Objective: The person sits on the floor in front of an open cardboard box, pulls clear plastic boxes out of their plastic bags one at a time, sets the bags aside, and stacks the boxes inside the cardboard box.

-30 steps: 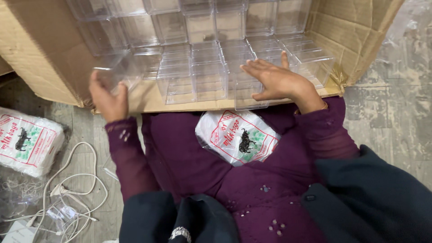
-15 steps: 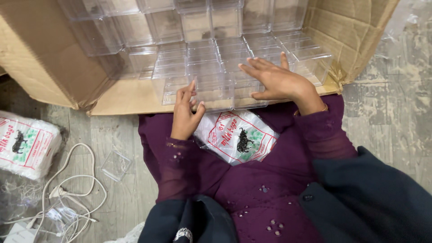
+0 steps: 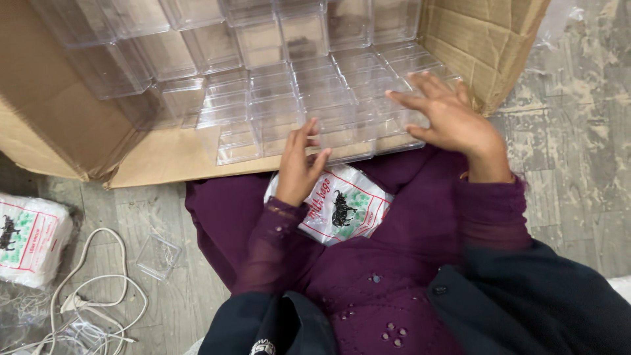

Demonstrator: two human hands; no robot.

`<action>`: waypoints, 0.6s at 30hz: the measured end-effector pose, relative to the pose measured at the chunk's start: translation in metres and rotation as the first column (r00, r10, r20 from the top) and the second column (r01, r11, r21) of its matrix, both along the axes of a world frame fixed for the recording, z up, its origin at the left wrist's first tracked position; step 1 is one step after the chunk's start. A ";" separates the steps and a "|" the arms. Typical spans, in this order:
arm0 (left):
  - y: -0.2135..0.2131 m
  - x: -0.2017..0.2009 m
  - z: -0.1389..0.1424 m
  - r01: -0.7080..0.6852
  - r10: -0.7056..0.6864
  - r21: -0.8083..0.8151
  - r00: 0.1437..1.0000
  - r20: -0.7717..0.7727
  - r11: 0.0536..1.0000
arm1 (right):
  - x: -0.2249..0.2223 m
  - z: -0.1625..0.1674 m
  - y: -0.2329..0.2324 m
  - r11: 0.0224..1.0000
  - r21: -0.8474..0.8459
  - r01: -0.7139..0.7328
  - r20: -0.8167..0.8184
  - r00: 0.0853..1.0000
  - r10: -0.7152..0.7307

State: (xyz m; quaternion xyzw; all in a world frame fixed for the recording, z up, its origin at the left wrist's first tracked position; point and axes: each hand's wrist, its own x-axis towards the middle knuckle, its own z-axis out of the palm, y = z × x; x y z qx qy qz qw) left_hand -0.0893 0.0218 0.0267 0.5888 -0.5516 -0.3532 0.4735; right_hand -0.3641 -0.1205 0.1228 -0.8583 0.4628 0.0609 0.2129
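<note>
Left hand open at the near edge of the clear, square plastic boxes packed in the brown cardboard carton; right hand spread flat on top. Probably light, stiff, slick and crackable — best pinched by opposite side walls.

Soft even light, slight blur, faint glare.

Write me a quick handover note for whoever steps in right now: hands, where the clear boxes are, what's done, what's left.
Left hand: open, fingertips at the front row of clear plastic boxes.
Right hand: open, flat on the boxes at the right.
The boxes fill the cardboard carton. A printed packet lies in the lap; a loose clear box is on the floor.
Done: many boxes sit in rows.
Left: nothing gripped yet.
</note>
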 end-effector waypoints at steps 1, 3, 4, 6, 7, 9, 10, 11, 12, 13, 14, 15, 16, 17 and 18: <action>-0.005 -0.008 0.000 0.007 -0.007 -0.005 1.000 0.002 1.000 | -0.007 0.001 -0.002 0.999 -0.045 -0.028 0.026 0.999 0.029; -0.012 -0.026 0.001 0.023 -0.023 -0.006 1.000 -0.002 1.000 | -0.021 0.004 -0.004 0.988 -0.134 -0.082 0.075 0.993 0.092; -0.015 -0.034 0.002 0.033 -0.033 -0.002 0.999 -0.007 0.999 | -0.027 0.004 -0.004 0.991 -0.124 -0.046 0.093 0.994 0.057; -0.023 -0.047 0.006 0.038 -0.038 0.008 0.999 -0.020 0.999 | -0.038 0.006 -0.003 0.994 -0.105 0.030 0.123 0.992 -0.017; -0.025 -0.051 0.008 0.031 -0.030 0.017 0.999 -0.025 0.999 | -0.042 0.006 -0.003 0.994 -0.096 0.044 0.127 0.991 -0.032; -0.027 -0.056 0.013 0.023 -0.022 0.018 0.999 -0.035 1.000 | -0.048 0.006 -0.003 0.995 -0.073 0.066 0.137 0.989 -0.056; -0.027 -0.057 0.015 0.024 -0.024 0.008 0.999 -0.040 1.000 | -0.050 0.006 -0.003 0.996 -0.082 0.046 0.144 0.989 -0.034; -0.025 -0.059 0.016 0.025 -0.025 0.000 0.999 -0.044 1.000 | -0.051 0.006 -0.004 0.996 -0.089 0.026 0.151 0.988 -0.012; -0.024 -0.057 0.016 0.035 -0.035 0.003 0.998 -0.059 0.999 | -0.053 0.006 -0.005 0.995 -0.096 0.003 0.160 0.987 0.013; -0.024 -0.053 0.015 0.040 -0.040 0.002 0.997 -0.072 0.999 | -0.054 0.007 -0.007 0.997 -0.076 -0.005 0.189 0.982 0.020; -0.023 -0.048 0.013 0.042 -0.042 -0.001 0.996 -0.084 0.999 | -0.055 0.009 -0.008 0.998 -0.059 -0.017 0.219 0.975 0.029; -0.025 -0.036 0.009 0.006 -0.012 -0.069 0.996 -0.085 0.998 | -0.056 0.010 -0.009 0.999 -0.043 -0.030 0.249 0.968 0.040; -0.030 -0.014 0.003 -0.029 0.017 -0.136 0.996 -0.088 0.990 | -0.057 0.011 -0.010 0.999 -0.052 0.006 0.283 0.959 0.009; -0.034 0.013 -0.003 -0.064 0.046 -0.202 0.995 -0.093 0.977 | -0.058 0.013 -0.011 0.997 -0.058 0.042 0.318 0.948 -0.022; -0.035 0.048 -0.009 -0.188 0.190 -0.195 0.982 -0.008 0.963 | -0.058 0.015 -0.011 0.995 -0.063 0.078 0.352 0.934 -0.051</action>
